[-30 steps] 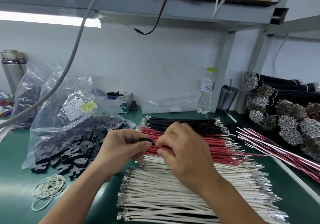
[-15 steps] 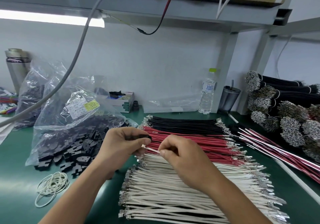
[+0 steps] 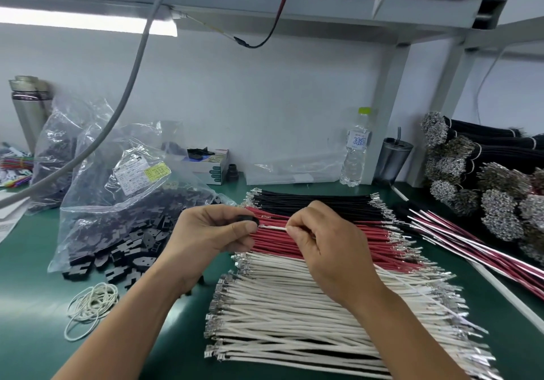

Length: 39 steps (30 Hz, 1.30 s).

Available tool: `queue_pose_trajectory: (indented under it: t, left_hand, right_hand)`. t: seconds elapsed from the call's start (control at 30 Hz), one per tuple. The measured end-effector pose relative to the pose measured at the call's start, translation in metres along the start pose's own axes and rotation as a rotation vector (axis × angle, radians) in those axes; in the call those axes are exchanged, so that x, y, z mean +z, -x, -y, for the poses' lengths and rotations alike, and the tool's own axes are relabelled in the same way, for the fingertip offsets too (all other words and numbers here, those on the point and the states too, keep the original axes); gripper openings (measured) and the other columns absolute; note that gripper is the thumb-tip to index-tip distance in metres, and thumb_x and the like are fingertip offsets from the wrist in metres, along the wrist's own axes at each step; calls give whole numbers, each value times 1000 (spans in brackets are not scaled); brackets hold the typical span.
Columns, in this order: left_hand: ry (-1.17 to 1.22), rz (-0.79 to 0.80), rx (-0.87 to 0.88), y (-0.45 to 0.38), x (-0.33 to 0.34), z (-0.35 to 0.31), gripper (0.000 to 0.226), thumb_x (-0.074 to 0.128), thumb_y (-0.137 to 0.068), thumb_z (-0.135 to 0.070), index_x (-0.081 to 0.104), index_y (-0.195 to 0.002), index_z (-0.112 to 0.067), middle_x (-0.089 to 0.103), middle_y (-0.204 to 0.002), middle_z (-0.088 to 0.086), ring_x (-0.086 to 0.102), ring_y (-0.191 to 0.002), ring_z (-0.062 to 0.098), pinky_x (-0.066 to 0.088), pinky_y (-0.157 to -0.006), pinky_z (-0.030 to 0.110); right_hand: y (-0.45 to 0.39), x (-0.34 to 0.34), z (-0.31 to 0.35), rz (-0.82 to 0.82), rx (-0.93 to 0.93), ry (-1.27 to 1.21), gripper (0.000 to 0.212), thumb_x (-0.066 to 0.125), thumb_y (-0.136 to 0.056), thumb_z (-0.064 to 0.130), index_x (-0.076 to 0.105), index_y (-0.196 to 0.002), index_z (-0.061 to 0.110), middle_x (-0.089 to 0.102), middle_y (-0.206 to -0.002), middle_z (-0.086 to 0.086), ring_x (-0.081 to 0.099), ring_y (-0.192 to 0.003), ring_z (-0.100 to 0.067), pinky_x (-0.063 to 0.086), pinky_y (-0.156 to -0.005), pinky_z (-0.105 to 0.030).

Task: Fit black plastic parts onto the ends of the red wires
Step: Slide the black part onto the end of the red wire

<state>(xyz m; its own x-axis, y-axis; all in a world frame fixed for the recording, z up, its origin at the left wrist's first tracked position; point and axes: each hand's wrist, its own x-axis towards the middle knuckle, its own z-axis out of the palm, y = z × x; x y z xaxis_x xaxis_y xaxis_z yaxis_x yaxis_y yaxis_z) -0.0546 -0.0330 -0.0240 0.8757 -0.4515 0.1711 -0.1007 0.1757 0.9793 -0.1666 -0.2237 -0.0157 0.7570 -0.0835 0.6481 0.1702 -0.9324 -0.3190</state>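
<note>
— What has shifted at the bench in the last second?

— The hands have drawn apart: a second ago the right hand (image 3: 321, 250) was pressed against the left hand (image 3: 217, 232); now a short stretch of white wire (image 3: 273, 228) shows between them.

— And the black part (image 3: 248, 220)?

— Held between the left thumb and fingers as before, with the wire's end now at its edge. The view has also tipped slightly downward.

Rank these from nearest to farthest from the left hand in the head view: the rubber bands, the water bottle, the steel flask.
From the left hand:
1. Rubber bands, on the mat below and to its left.
2. Water bottle, at the back wall, up and to its right.
3. Steel flask, far left at the back.
</note>
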Motion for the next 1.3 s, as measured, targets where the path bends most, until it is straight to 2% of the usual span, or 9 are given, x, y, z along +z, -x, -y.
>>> queue_pose_trajectory:
  t: [0.33,0.53,0.67,0.8,1.03,1.17,1.3]
  left_hand:
    - [-15,18,-27,1,-4,-3,35,89,-59,-19,83,-93,-8,77,-86,27,76,-67,26,63,-65,28]
    - [-3,14,-47,-1,-6,-2,38,91,-56,-19,83,-92,-8,77,-89,27,77,-71,29,64,-66,29]
    - [10,18,-58,0,-5,-2,37,91,-57,-17,83,-92,-7,77,-89,27,78,-74,32,64,-67,31]
    - [0,46,-39,2,-2,-3,38,90,-57,-17,83,-92,-7,77,-88,27,78,-73,31,64,-66,30]
    - [-89,65,-21,6,3,-1,26,87,-66,-8,83,-92,-7,77,-85,26,77,-68,29,65,-65,31]
    - [-117,51,-3,6,6,-4,24,88,-64,-12,84,-88,-8,77,-81,24,76,-63,26,63,-61,28]
    - [-125,46,15,8,7,-3,24,87,-65,-8,83,-88,-6,77,-81,24,75,-60,26,62,-59,26]
  right_hand:
    - [2,2,0,-105,-60,42,13,58,-100,30,63,-89,26,53,-86,15,51,-69,-5,46,-55,-26]
    - [2,5,2,-110,-91,71,14,56,-100,30,62,-88,26,53,-86,15,50,-67,-5,43,-53,-23]
    - [2,6,2,-101,-88,38,13,57,-99,30,62,-87,27,53,-85,15,52,-68,-6,46,-54,-27]
    - [1,10,6,-101,-78,64,13,57,-99,30,62,-87,28,54,-85,14,53,-68,-7,45,-52,-27]
    - [2,20,9,-75,-73,15,13,58,-99,30,64,-90,24,54,-88,13,54,-71,-7,48,-57,-31]
    - [2,19,5,-101,-33,-50,13,60,-99,30,67,-91,23,55,-89,14,52,-73,-3,46,-61,-25]
    - [0,21,11,-119,-114,34,13,61,-99,24,66,-90,17,54,-88,9,52,-70,-8,44,-58,-26]
